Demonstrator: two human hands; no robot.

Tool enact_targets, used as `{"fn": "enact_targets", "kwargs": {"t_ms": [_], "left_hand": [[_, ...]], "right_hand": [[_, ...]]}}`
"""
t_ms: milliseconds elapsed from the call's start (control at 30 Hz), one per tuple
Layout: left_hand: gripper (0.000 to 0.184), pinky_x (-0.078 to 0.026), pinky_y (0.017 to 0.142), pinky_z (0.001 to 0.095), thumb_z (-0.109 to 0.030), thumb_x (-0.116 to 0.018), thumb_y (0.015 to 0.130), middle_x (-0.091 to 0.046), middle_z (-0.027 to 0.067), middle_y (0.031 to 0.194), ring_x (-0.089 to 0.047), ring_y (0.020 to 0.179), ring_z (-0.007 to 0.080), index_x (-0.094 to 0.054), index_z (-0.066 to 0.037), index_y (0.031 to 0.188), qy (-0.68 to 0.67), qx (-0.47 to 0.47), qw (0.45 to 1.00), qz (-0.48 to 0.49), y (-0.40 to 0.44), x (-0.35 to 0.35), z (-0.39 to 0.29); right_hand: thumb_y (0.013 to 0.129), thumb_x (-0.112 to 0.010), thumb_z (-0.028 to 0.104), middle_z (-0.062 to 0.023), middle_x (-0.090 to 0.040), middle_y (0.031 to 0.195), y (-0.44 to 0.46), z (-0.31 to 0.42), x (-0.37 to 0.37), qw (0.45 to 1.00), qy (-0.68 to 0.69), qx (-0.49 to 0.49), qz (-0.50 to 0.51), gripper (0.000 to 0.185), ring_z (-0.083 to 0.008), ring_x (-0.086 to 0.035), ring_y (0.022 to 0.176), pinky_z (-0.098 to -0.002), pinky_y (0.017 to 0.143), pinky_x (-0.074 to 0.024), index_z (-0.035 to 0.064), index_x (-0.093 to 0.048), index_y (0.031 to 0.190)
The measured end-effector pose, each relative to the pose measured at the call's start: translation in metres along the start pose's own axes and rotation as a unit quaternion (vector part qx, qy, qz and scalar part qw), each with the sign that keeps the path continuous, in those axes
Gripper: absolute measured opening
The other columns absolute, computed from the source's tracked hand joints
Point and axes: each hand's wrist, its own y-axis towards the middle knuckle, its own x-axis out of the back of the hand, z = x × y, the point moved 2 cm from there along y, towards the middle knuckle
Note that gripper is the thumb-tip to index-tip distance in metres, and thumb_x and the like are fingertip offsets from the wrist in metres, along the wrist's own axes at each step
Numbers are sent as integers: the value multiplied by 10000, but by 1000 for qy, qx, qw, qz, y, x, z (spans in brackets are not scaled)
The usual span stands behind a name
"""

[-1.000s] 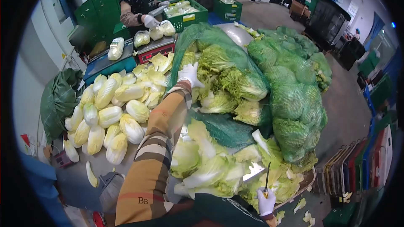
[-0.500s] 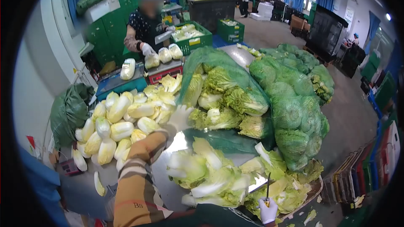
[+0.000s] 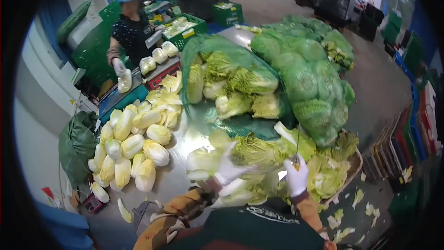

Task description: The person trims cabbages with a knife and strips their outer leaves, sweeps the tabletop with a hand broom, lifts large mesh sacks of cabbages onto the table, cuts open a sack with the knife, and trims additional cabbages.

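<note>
My left hand [image 3: 230, 169], in a white glove, grips a leafy napa cabbage [image 3: 260, 152] held low over the table; its fingers are partly hidden by the leaves. In my gloved right hand [image 3: 296, 176] is a knife [image 3: 298, 141], its thin blade pointing up and away from me, just right of the cabbage. Under and around both hands lie loose outer cabbage leaves [image 3: 252, 190]. Beyond them, more untrimmed cabbages [image 3: 240, 81] sit in the opened green net bag [image 3: 192, 48].
Trimmed yellow-white cabbages [image 3: 132, 146] are piled on the left of the metal table [image 3: 180, 176]. Full green net bags [image 3: 314, 88] stand at the right. Across the table a co-worker [image 3: 132, 32] handles wrapped cabbages by a red scale [image 3: 164, 76]. Stacked crates [image 3: 397, 134] stand right.
My left hand has come back from beside the net bag toward me and now holds a cabbage. My right hand with the knife has risen. The co-worker's hand has moved to a wrapped cabbage at left.
</note>
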Motion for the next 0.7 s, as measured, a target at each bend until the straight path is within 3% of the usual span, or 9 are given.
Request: {"fn": "enact_targets", "kwargs": {"t_ms": [100,133,167,233,333,400,500,600,700], "left_hand": [[853,-452,989,375,-215,-895,655,-571,155,1253,-546,1175,241,-451,36,1338,-175,173,969,-7,-33,-36,102],[691,-491,920,343,-174,-828,752,-619,125,1180,-587,1113,206,-482,27,1315,-308,284,908,21,-40,-32,53],[509,-502,895,334,-163,-735,850,-628,115,1181,-589,1108,168,-535,17,1282,-239,357,902,47,-44,-23,92],[506,-531,863,325,-73,-753,813,-639,101,1139,-638,1000,185,-525,65,1244,-277,299,913,-28,-45,-20,82],[555,-477,951,359,-55,-763,781,-603,138,1207,-597,1090,226,-517,36,1270,50,151,982,-106,-33,-16,46],[587,-441,995,371,-42,-770,757,-583,164,1242,-569,1146,252,-513,27,1280,313,-115,922,-196,-19,-18,25],[620,-398,1030,358,-109,-773,753,-560,202,1270,-532,1202,272,-498,41,1289,295,-227,928,-25,20,-28,-4],[634,-427,986,327,-239,-778,777,-602,209,1199,-569,1156,249,-513,62,1268,342,-235,908,61,73,-43,32],[732,-485,890,305,-391,-799,745,-666,187,1047,-638,1021,226,-534,81,1238,321,41,915,242,110,-45,93]], "right_hand": [[882,-662,118,-29,-611,818,13,-50,33,990,50,-127,25,272,-88,-588,551,-207,415,-395,16,-575,1118],[878,-670,136,-33,-605,833,7,-63,45,989,54,-137,18,282,-77,-582,539,-198,373,-340,23,-571,1117],[873,-667,123,-33,-601,826,1,-78,56,993,7,-120,-13,298,-90,-577,540,-204,407,-380,21,-560,1132],[872,-644,91,-34,-592,826,-13,-104,77,996,-58,-56,-49,299,-109,-597,625,-236,495,-465,13,-545,1144],[889,-623,128,-99,-646,887,-27,-122,91,993,-112,-22,-41,300,-168,-633,747,-302,643,-518,15,-566,1161],[899,-619,170,-148,-677,928,-28,-122,88,987,-161,3,-7,310,-223,-660,785,-336,708,-522,25,-581,1170],[904,-616,251,-220,-674,949,-23,-123,79,981,-194,-26,2,337,-354,-664,884,-387,770,-510,45,-592,1169],[906,-613,265,-230,-668,934,-15,-123,74,982,-187,-28,1,333,-386,-650,893,-398,762,-510,42,-588,1151],[907,-616,288,-230,-668,925,-8,-124,73,989,-143,-42,9,344,-394,-646,875,-409,746,-512,41,-584,1144]]}}
